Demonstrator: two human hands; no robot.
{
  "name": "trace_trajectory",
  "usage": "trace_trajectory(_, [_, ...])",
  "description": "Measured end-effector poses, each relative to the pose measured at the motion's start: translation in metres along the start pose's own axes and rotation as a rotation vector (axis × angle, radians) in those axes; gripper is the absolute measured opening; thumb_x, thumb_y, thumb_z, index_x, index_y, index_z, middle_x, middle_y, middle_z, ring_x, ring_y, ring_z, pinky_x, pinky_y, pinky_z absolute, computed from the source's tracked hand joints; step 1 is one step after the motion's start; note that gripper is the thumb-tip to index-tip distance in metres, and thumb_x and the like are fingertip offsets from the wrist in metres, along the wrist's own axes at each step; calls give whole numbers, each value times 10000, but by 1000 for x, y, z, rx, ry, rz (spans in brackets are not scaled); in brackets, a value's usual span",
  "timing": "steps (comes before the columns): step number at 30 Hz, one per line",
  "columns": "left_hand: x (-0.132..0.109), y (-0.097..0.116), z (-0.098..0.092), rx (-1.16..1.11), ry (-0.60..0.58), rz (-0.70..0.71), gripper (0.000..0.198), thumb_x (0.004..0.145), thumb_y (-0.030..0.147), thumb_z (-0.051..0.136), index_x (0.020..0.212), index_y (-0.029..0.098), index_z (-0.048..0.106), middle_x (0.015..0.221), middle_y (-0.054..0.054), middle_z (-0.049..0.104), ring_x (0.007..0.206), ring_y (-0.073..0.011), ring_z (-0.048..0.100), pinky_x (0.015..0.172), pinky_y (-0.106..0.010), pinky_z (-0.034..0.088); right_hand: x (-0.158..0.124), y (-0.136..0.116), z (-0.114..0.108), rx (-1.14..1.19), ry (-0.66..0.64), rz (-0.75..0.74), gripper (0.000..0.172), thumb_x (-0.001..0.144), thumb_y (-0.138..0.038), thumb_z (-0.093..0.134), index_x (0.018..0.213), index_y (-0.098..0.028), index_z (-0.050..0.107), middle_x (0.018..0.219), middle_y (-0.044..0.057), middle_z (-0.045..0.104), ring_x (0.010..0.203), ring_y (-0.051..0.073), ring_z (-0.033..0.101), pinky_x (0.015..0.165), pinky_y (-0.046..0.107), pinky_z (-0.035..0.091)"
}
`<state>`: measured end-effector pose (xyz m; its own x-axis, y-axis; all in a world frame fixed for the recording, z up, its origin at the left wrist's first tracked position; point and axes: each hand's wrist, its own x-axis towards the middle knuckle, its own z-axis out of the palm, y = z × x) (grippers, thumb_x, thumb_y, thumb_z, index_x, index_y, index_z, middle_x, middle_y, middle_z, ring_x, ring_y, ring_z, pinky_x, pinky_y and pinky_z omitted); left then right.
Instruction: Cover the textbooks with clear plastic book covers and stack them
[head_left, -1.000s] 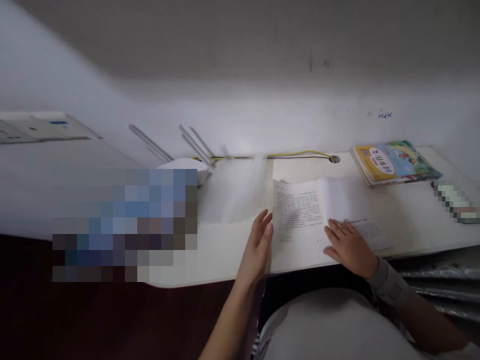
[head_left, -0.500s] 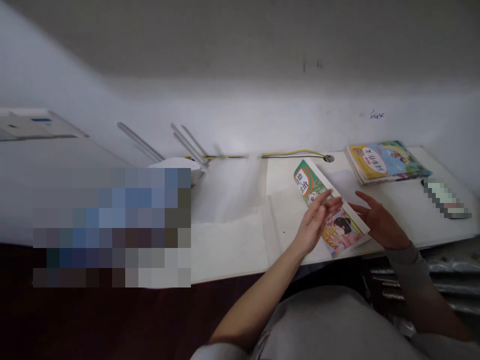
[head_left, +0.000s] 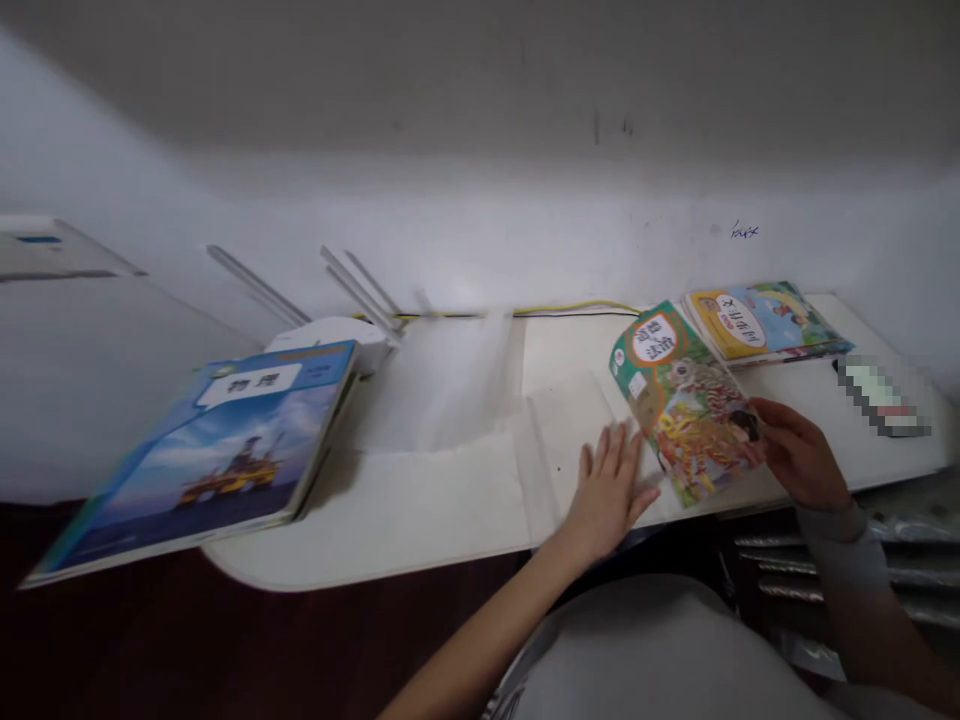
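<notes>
Green-covered textbook [head_left: 686, 405]: lies cover up on the white bench [head_left: 300, 578], right of centre, its far corner touching a stack of books [head_left: 765, 322].
Long axis: runs diagonally, the title end pointing far left and the opposite end near right.
Right hand [head_left: 799, 455]: closed on the textbook's near right corner, fingers curled over the edge, gripping it.
Left hand [head_left: 607, 490]: open, fingers spread, flat on the bench just beside the textbook's left edge, holding nothing.
Step in hand: the right hand grips the textbook while the left stays free.
Blue textbook [head_left: 187, 460]: lies at the bench's left end, overhanging the near edge.
Wall side: a white router [head_left: 330, 335] sits behind the blue textbook, antennas raised.
</notes>
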<state>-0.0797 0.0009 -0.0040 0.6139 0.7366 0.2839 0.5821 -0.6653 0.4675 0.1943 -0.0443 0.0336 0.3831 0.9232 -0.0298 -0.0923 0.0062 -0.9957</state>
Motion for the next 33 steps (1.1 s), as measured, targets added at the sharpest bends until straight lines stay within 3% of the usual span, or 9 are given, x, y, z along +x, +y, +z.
trace_trajectory(3, [-15, -31, -6, 319, -165, 91, 618, 905, 538, 363, 1410, 182, 346, 1482, -168, 299, 1387, -328, 207, 1071, -575, 233, -3, 13, -28, -318, 14, -21, 342, 748, -346, 610, 1065, -229, 662, 1095, 64, 685, 967, 235, 641, 812, 384, 530])
trace_trajectory(7, [-20, -54, -27, 407, -246, 215, 593, 919, 532, 328, 1409, 200, 348, 1480, -128, 317, 1383, -265, 243, 1089, -484, 264, -10, 36, -43, -679, -34, -88, 413, 796, -409, 534, 1139, -195, 614, 1123, 90, 668, 1018, 240, 623, 913, 431, 487])
trace_trajectory(11, [-15, -37, -20, 474, -177, 109, 517, 942, 427, 342, 1320, 98, 469, 1409, -187, 414, 1331, -290, 352, 1058, -478, 326, -9, 48, -40, -866, 82, -178, 456, 833, -450, 468, 1190, -182, 564, 1238, 119, 598, 1124, 249, 566, 993, 448, 427])
trace_trajectory(15, [1, -8, 16, 427, -42, -13, 551, 942, 431, 338, 1258, 13, 507, 1339, -232, 482, 1282, -297, 426, 1026, -442, 384, -2, 50, -26, -951, 1, -211, 479, 850, -484, 434, 1192, -174, 560, 1187, 131, 628, 1095, 257, 587, 983, 454, 438])
trace_trajectory(18, [10, -4, 32, 392, 38, -69, 575, 939, 450, 334, 1246, -2, 511, 1336, -248, 478, 1288, -308, 415, 1030, -460, 375, 1, 52, -19, -993, -10, -236, 508, 855, -496, 410, 1194, -149, 561, 1195, 150, 620, 1097, 268, 583, 975, 469, 442])
trace_trajectory(28, [9, -5, 25, 384, -16, -61, 643, 901, 523, 373, 1302, 32, 480, 1398, -230, 404, 1315, -326, 367, 1055, -467, 349, 2, 48, -13, -903, -19, -226, 515, 884, -478, 416, 1311, -198, 484, 1273, 109, 577, 1152, 236, 552, 1002, 442, 423])
trace_trajectory(33, [11, -3, 23, 366, -24, -73, 646, 904, 526, 358, 1284, 21, 494, 1395, -233, 409, 1316, -324, 366, 1065, -459, 335, 2, 41, -13, -883, -28, -206, 509, 897, -479, 401, 1314, -200, 488, 1309, 111, 553, 1218, 242, 503, 1066, 475, 344])
